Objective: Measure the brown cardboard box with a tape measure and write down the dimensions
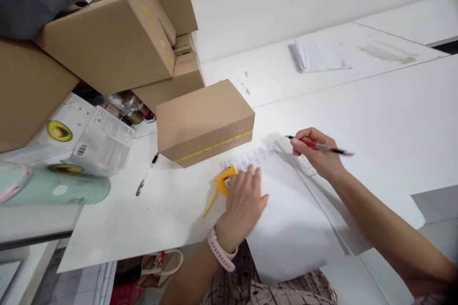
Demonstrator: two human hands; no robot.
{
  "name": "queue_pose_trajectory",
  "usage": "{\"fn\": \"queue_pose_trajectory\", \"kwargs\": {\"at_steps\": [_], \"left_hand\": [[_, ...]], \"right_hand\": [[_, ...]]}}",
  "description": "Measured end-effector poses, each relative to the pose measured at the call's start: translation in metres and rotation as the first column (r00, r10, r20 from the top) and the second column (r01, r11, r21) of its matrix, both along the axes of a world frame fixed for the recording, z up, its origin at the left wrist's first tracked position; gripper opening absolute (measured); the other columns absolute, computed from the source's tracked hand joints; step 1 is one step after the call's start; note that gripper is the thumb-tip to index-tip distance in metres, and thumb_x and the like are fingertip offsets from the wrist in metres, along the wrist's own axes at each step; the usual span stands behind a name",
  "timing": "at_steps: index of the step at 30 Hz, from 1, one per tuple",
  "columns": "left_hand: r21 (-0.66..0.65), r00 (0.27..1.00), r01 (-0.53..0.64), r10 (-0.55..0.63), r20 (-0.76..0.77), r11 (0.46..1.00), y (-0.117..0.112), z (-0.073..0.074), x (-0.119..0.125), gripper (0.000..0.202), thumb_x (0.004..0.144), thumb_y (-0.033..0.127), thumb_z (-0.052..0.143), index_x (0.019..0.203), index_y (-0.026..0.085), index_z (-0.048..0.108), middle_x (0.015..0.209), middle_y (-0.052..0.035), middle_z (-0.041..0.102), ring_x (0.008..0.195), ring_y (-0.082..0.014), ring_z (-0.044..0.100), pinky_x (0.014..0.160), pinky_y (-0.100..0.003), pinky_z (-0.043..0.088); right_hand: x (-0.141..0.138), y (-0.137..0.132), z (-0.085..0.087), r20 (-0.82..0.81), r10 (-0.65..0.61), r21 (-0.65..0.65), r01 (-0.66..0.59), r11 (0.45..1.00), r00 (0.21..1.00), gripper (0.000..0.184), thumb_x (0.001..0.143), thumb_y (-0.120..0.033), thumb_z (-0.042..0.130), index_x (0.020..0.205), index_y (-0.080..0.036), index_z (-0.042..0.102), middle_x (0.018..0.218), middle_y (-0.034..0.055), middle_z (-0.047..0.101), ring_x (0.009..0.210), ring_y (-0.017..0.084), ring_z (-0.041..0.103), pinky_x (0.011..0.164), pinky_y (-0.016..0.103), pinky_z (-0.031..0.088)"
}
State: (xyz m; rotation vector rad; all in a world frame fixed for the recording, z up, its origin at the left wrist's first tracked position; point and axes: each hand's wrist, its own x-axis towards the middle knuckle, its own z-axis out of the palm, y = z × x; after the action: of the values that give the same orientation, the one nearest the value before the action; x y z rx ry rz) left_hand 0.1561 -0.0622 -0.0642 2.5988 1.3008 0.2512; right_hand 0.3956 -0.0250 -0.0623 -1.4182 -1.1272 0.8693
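Note:
My right hand [318,152] is closed around a red and black pen [309,143], held aslant above the sheets. Beneath it, white paper [289,219] stretches toward my lap, and printed rows of small text show on a sheet [250,158] at its far end. My left hand [245,195] has its fingers stretched out over the paper's left edge. Right beside those fingers is a yellow tape measure [222,183] with a bit of tape pulled out; the hand partly covers it. Whether they touch, I cannot tell.
A closed cardboard box [207,114] with a yellow measuring strip stands behind my left hand. Larger open cartons [114,43] are stacked at the back left. A black-and-clear pen [146,174], an avocado-printed box [89,138], a mint-green roll [71,188] and a paper stack [318,55] lie around.

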Motion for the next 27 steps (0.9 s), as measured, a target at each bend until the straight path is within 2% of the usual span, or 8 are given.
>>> {"fn": "queue_pose_trajectory", "kwargs": {"at_steps": [3, 7, 9, 11, 13, 17, 21, 27], "left_hand": [[-0.106, 0.988, 0.096, -0.082, 0.127, 0.990, -0.015, -0.007, 0.042, 0.063, 0.089, 0.025, 0.068, 0.146, 0.013, 0.047, 0.153, -0.0233, 0.046, 0.114, -0.0375, 0.063, 0.093, -0.046, 0.049], [-0.193, 0.984, 0.029, 0.006, 0.177, 0.981, -0.013, -0.018, 0.074, 0.070, 0.085, 0.029, 0.073, 0.149, 0.016, 0.046, 0.156, -0.0242, 0.040, 0.101, -0.0386, 0.068, 0.084, -0.045, 0.050], [-0.200, 0.994, 0.024, -0.002, 0.112, 0.980, -0.005, -0.019, 0.077, 0.073, 0.086, 0.037, 0.073, 0.149, 0.012, 0.046, 0.154, -0.0262, 0.042, 0.096, -0.0386, 0.069, 0.082, -0.045, 0.050], [-0.183, 0.997, 0.060, -0.051, 0.054, 0.981, 0.003, -0.020, 0.077, 0.072, 0.088, 0.043, 0.070, 0.148, 0.011, 0.046, 0.151, -0.0270, 0.045, 0.094, -0.0377, 0.069, 0.081, -0.043, 0.050], [-0.159, 0.996, 0.093, -0.092, 0.011, 0.983, 0.008, -0.019, 0.075, 0.069, 0.090, 0.046, 0.065, 0.147, 0.012, 0.047, 0.148, -0.0262, 0.049, 0.092, -0.0354, 0.069, 0.080, -0.041, 0.050], [-0.053, 0.983, 0.127, -0.133, -0.125, 0.991, 0.009, -0.020, 0.075, 0.065, 0.096, 0.049, 0.054, 0.146, 0.008, 0.046, 0.146, -0.0270, 0.050, 0.087, -0.0311, 0.070, 0.075, -0.039, 0.053], [-0.015, 0.963, 0.136, -0.136, -0.232, 0.991, 0.009, -0.019, 0.078, 0.065, 0.098, 0.049, 0.052, 0.146, 0.005, 0.045, 0.151, -0.0292, 0.044, 0.078, -0.0250, 0.070, 0.065, -0.034, 0.056], [-0.029, 0.952, 0.157, -0.160, -0.262, 0.987, 0.011, -0.012, 0.077, 0.065, 0.099, 0.049, 0.049, 0.147, 0.005, 0.044, 0.150, -0.0299, 0.045, 0.075, -0.0228, 0.071, 0.062, -0.032, 0.058]], "right_hand": [[-0.003, 0.009, -0.009, 0.002, 0.033, -0.084, -0.033, 0.996, 0.999, 0.035, 0.090, -0.056, 0.061, 0.077, -0.024, 0.060, 0.049, -0.0049, 0.048, 0.046, 0.012, 0.045, 0.050, 0.028, 0.040], [-0.006, 0.015, -0.026, -0.046, 0.210, -0.149, -0.215, 0.965, 0.977, 0.041, 0.094, -0.059, 0.052, 0.101, -0.022, 0.066, 0.073, 0.0024, 0.067, 0.072, 0.019, 0.062, 0.068, 0.033, 0.048], [-0.007, 0.014, -0.035, -0.007, 0.232, -0.176, -0.230, 0.957, 0.973, 0.038, 0.092, -0.058, 0.057, 0.089, -0.021, 0.065, 0.077, 0.0028, 0.065, 0.074, 0.018, 0.060, 0.067, 0.032, 0.046], [-0.010, 0.012, -0.042, 0.007, 0.212, -0.183, -0.207, 0.961, 0.977, 0.037, 0.089, -0.056, 0.063, 0.076, -0.022, 0.058, 0.068, -0.0007, 0.057, 0.064, 0.015, 0.052, 0.057, 0.030, 0.041], [-0.013, 0.011, -0.045, -0.037, 0.191, -0.161, -0.195, 0.968, 0.981, 0.035, 0.087, -0.054, 0.067, 0.078, -0.023, 0.055, 0.065, -0.0031, 0.051, 0.058, 0.013, 0.046, 0.052, 0.028, 0.037], [-0.016, 0.013, -0.047, -0.057, 0.125, -0.135, -0.131, 0.982, 0.991, 0.035, 0.079, -0.050, 0.077, 0.081, -0.023, 0.054, 0.067, -0.0030, 0.055, 0.057, 0.013, 0.047, 0.051, 0.028, 0.038], [-0.016, 0.013, -0.052, 0.048, 0.039, -0.143, -0.032, 0.989, 0.998, 0.040, 0.080, -0.050, 0.074, 0.068, -0.023, 0.047, 0.057, -0.0049, 0.044, 0.051, 0.011, 0.040, 0.047, 0.027, 0.033], [-0.018, 0.012, -0.054, 0.107, 0.042, -0.129, -0.028, 0.991, 0.993, 0.035, 0.084, -0.041, 0.069, 0.067, -0.023, 0.045, 0.057, -0.0054, 0.043, 0.050, 0.010, 0.039, 0.047, 0.026, 0.031]]}}
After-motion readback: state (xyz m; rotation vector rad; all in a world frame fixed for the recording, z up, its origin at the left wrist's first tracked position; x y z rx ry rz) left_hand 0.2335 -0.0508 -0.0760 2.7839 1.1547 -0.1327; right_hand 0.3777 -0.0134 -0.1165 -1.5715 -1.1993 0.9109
